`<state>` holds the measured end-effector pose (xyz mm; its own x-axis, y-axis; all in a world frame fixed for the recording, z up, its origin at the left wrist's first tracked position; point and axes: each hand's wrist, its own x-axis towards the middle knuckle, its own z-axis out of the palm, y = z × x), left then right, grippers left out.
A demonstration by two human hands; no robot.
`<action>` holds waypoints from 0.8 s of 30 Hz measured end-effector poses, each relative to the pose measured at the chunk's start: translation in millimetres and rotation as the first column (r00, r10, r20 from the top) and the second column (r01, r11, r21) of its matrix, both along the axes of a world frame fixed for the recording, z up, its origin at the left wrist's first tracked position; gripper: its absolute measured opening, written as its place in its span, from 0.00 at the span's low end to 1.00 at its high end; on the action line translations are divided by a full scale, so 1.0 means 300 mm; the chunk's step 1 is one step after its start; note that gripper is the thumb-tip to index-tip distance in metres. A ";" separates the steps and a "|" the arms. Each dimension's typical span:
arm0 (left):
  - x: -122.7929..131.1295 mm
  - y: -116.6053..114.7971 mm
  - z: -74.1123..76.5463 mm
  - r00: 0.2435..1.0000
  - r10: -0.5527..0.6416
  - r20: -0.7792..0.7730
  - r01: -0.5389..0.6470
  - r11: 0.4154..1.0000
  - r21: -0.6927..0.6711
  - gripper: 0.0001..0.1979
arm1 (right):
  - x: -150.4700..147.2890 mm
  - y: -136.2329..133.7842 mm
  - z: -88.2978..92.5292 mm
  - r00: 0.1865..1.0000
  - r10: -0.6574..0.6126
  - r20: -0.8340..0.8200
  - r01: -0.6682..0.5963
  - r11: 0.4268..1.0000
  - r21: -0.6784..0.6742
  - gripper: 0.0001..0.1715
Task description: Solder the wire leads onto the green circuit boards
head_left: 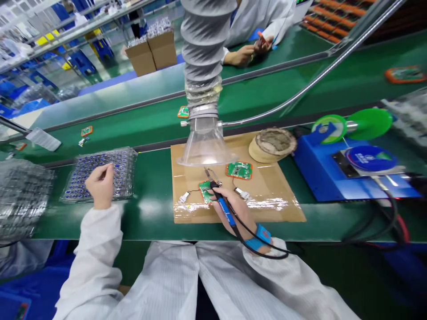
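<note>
My right hand (pixel 235 209) grips a blue and black soldering iron (pixel 225 209), its tip pointing away from me under the clear fume hood (pixel 207 144). Just beneath the iron lies a green circuit board (pixel 204 191), partly covered by my fingers, with a wired white connector (pixel 184 197) at its left. Behind it is a second board with an orange edge (pixel 239 170), wired to another white connector (pixel 242 193). My left hand (pixel 101 184) is closed in a pinch over a clear plastic tray (pixel 125 178) of small blue-topped parts; whatever the fingers hold is hidden.
Cardboard (pixel 276 195) covers the bench under the boards. A round yellowish pot (pixel 271 146) stands at its back right, beside a blue machine with a spool (pixel 316 173). Stacked trays (pixel 25 195) lie far left. Across the green belt (pixel 143 122), a co-worker's hands (pixel 248 53) hold an orange item.
</note>
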<state>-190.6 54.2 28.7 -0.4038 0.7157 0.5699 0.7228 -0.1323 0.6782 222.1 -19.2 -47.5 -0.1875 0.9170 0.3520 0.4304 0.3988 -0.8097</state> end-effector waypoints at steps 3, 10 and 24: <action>0.223 -0.033 -0.043 0.773 -0.193 0.604 0.165 0.981 0.101 0.11 | -0.001 -0.003 -0.001 1.000 -0.009 -0.014 0.010 1.000 0.017 0.20; 0.582 -0.110 -0.071 0.064 -0.221 0.973 0.647 0.751 0.128 0.16 | -0.008 0.000 -0.002 0.996 -0.089 0.021 0.086 0.991 0.104 0.19; 0.693 -0.184 -0.066 0.378 -0.137 0.916 0.885 0.346 -0.313 0.23 | -0.081 -0.023 0.102 0.843 -0.158 -0.514 0.033 0.969 -0.243 0.18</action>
<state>17.3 -0.9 8.8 0.3245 0.8321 -0.4499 -0.0298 0.4844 0.8744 198.0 -25.9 -17.0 0.0609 0.9848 0.1629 -0.0587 0.1664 -0.9843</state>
